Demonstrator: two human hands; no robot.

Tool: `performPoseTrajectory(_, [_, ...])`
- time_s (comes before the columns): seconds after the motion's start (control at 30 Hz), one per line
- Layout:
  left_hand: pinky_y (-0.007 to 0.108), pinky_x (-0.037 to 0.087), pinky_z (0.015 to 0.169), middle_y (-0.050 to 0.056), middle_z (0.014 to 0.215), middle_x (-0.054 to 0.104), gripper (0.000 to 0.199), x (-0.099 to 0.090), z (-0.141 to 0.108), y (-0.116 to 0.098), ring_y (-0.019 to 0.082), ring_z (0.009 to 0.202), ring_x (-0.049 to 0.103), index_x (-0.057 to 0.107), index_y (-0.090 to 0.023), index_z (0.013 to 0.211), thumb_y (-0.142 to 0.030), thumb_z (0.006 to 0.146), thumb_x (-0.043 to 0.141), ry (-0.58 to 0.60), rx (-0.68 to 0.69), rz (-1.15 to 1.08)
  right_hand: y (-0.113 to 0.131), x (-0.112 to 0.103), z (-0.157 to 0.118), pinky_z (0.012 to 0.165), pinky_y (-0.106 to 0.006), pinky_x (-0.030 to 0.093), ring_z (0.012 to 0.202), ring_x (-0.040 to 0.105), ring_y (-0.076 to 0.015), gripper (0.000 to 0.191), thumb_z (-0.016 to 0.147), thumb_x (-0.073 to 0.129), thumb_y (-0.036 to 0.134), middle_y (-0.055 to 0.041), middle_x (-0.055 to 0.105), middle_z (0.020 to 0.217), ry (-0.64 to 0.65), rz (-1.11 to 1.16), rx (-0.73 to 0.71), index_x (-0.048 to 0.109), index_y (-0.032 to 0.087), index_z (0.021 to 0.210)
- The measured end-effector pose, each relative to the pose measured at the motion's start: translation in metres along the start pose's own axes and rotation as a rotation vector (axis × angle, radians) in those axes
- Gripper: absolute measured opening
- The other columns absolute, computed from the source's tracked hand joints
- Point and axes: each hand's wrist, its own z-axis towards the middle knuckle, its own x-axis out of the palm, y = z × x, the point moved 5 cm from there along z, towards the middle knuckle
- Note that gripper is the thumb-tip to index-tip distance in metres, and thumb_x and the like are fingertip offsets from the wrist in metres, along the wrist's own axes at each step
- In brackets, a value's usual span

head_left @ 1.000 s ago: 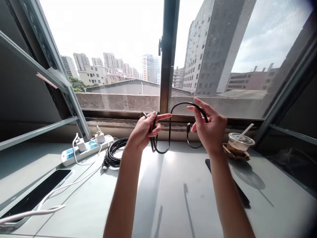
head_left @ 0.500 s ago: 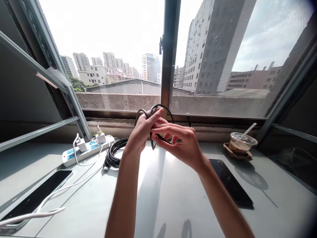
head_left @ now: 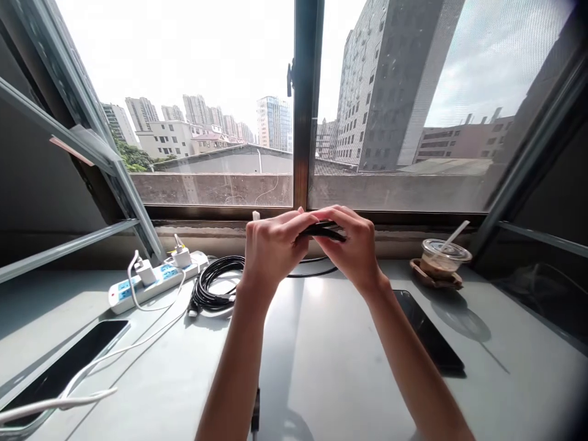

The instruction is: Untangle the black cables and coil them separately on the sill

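A loop of black cable (head_left: pixel 325 231) is held up above the desk between both hands. My left hand (head_left: pixel 275 248) closes on its left side, the thumb along the top. On the other side my right hand (head_left: pixel 353 245) grips it with bent fingers. Part of the cable curves down below the hands. A pale tip (head_left: pixel 256 215) shows above my left knuckles; I cannot tell what it belongs to. Beside my left forearm is a dark plug-like piece (head_left: pixel 256 409), partly hidden. Another black cable coil (head_left: pixel 212 297) lies on the desk, left of my left wrist.
A white power strip (head_left: pixel 158 282) with two chargers stands at the left, near a phone (head_left: pixel 68 367) and a white cord (head_left: pixel 133 344). At the right are a dark tablet-like slab (head_left: pixel 427 334) and an iced drink cup (head_left: pixel 444 257) in a brown holder. Windows rise behind the desk.
The loose loops that stuck out above my hands are now gathered between them. My right hand has risen and closed on the cable, and my left hand has turned knuckles up.
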Motion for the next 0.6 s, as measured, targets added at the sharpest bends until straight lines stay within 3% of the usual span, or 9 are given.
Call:
performPoseTrajectory(0.03, [0.022, 0.033, 0.058, 0.001, 0.069, 0.066, 0.028, -0.001, -0.001, -0.005, 0.013, 0.063, 0.058, 0.073, -0.022, 0.078, -0.013, 0.080, 0.046, -0.040, 0.015, 0.012, -0.002, -0.001, 0.000, 0.063, -0.025, 0.048, 0.065, 0.064, -0.0154, 0.015, 0.083, 0.062, 0.031, 0.0005, 0.067, 0.069, 0.003, 0.030, 0.063, 0.071, 0.024, 0.093])
performPoseTrajectory(0.1, [0.021, 0.033, 0.058, 0.000, 0.067, 0.065, 0.026, -0.003, -0.001, -0.009, 0.012, 0.061, 0.057, 0.072, -0.023, 0.083, -0.014, 0.081, 0.048, -0.091, -0.017, 0.008, -0.007, -0.007, -0.001, 0.048, -0.022, 0.039, 0.042, 0.053, -0.0103, 0.019, 0.086, 0.060, 0.036, 0.0042, 0.055, 0.047, -0.016, 0.079, 0.185, 0.071, 0.021, 0.083])
performPoseTrajectory(0.2, [0.021, 0.033, 0.055, -0.003, 0.054, 0.056, 0.024, 0.000, 0.000, 0.001, 0.010, 0.049, 0.048, 0.067, -0.023, 0.100, -0.019, 0.083, 0.051, -0.123, -0.206, -0.094, -0.011, -0.019, 0.001, 0.038, -0.020, 0.032, 0.031, 0.042, -0.0077, 0.024, 0.088, 0.055, 0.040, 0.0061, 0.049, 0.041, -0.094, 0.178, 0.269, 0.071, 0.022, 0.088])
performPoseTrajectory(0.27, [0.021, 0.033, 0.052, -0.005, 0.051, 0.053, 0.024, 0.009, 0.001, 0.015, 0.010, 0.045, 0.045, 0.063, -0.022, 0.106, -0.026, 0.083, 0.055, -0.124, -0.372, -0.223, -0.016, -0.028, 0.001, 0.032, -0.021, 0.029, 0.028, 0.041, -0.0085, 0.023, 0.089, 0.055, 0.040, 0.0071, 0.047, 0.040, -0.240, 0.252, 0.308, 0.069, 0.022, 0.095])
performPoseTrajectory(0.37, [0.021, 0.038, 0.052, -0.002, 0.055, 0.057, 0.023, 0.025, 0.002, 0.031, 0.012, 0.050, 0.054, 0.063, -0.018, 0.092, -0.038, 0.082, 0.059, -0.127, -0.483, -0.460, -0.024, -0.041, -0.002, 0.028, -0.022, 0.028, 0.027, 0.039, -0.0088, 0.019, 0.086, 0.058, 0.037, 0.0080, 0.046, 0.043, -0.519, 0.384, 0.325, 0.063, 0.021, 0.095])
performPoseTrajectory(0.4, [0.021, 0.040, 0.054, -0.001, 0.055, 0.057, 0.025, 0.029, 0.002, 0.034, 0.012, 0.052, 0.056, 0.063, -0.017, 0.083, -0.042, 0.083, 0.056, -0.140, -0.487, -0.537, -0.026, -0.043, -0.002, 0.028, -0.022, 0.029, 0.026, 0.038, -0.0086, 0.018, 0.085, 0.059, 0.035, 0.0086, 0.045, 0.043, -0.559, 0.427, 0.308, 0.062, 0.021, 0.095])
performPoseTrajectory(0.5, [0.021, 0.037, 0.049, -0.001, 0.046, 0.048, 0.042, 0.032, 0.000, 0.041, 0.010, 0.045, 0.050, 0.053, -0.017, 0.055, -0.043, 0.088, 0.046, -0.210, -0.557, -0.678, -0.028, -0.039, 0.004, 0.034, -0.023, 0.037, 0.032, 0.046, -0.0101, 0.011, 0.084, 0.060, 0.032, 0.0075, 0.047, 0.044, -0.417, 0.362, 0.221, 0.062, 0.023, 0.091])
performPoseTrajectory(0.6, [0.023, 0.022, 0.042, -0.005, 0.041, 0.031, 0.050, 0.019, -0.004, 0.041, 0.006, 0.038, 0.029, 0.034, -0.019, 0.044, -0.040, 0.086, 0.052, -0.334, -0.588, -0.546, -0.025, -0.033, 0.007, 0.050, -0.026, 0.048, 0.050, 0.059, -0.0135, 0.005, 0.078, 0.065, 0.026, 0.0030, 0.060, 0.056, -0.232, 0.087, 0.155, 0.065, 0.025, 0.083])
